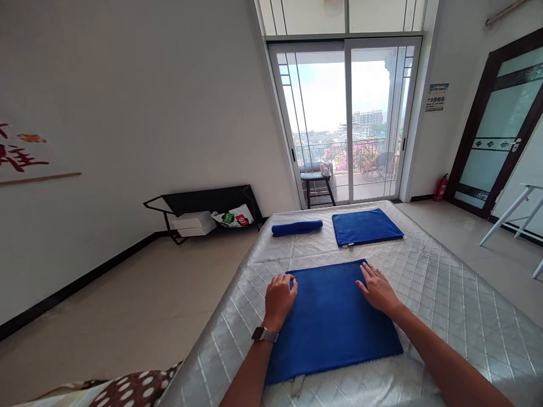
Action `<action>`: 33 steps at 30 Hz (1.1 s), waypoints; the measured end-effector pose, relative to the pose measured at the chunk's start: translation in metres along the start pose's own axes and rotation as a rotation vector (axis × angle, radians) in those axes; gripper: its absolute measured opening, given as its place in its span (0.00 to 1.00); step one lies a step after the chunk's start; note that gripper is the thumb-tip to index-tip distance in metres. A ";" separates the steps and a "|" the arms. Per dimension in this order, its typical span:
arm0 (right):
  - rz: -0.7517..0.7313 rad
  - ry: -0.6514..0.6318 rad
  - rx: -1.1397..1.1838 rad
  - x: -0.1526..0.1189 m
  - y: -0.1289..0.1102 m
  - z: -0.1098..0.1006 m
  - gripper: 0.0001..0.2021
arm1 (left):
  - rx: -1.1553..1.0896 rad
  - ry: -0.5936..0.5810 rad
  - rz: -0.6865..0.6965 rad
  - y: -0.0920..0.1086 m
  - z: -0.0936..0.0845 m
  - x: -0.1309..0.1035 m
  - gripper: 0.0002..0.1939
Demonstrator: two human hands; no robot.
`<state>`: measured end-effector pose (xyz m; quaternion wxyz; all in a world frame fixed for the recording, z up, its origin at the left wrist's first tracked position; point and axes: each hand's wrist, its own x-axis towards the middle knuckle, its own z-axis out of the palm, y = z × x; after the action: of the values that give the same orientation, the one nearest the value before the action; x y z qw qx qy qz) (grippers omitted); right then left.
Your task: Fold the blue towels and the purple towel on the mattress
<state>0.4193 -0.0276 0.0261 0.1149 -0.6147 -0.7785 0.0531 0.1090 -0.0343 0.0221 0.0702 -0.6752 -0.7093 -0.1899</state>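
A blue towel (331, 322) lies spread flat on the silver quilted mattress (432, 277) in front of me. At its far left corner, my left hand (280, 297) has curled fingers, with the thumb close to them, and seems to pinch the towel's edge; the fingertips are partly hidden. My right hand (376, 287) rests on the far right corner, its fingers stretched out and lying flat. Farther back lie a rolled blue towel (297, 228) on the left and a folded blue towel (367, 227) with a small white tag on the right.
Against the left wall stands a black rack (207, 200) holding white boxes (193, 224) and a printed bag (233, 217). Beyond the mattress is a sliding glass door (348, 124) with a dark stool (317, 178) behind it. Brown dotted fabric (138, 389) sits at lower left.
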 end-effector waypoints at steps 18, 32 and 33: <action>0.022 -0.173 -0.014 0.000 -0.005 0.010 0.34 | 0.051 -0.276 0.238 0.040 0.041 -0.024 0.36; 0.038 -0.246 -0.053 -0.008 -0.010 -0.004 0.34 | 0.091 -0.211 0.066 -0.044 0.048 -0.022 0.37; 0.030 -0.257 -0.059 -0.011 -0.011 -0.004 0.34 | 0.095 -0.220 0.062 -0.044 0.048 -0.022 0.37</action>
<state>0.4124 -0.0407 0.0311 -0.0049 -0.6177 -0.7787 0.1103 0.0745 -0.0377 -0.0373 0.0295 -0.7096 -0.6995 -0.0786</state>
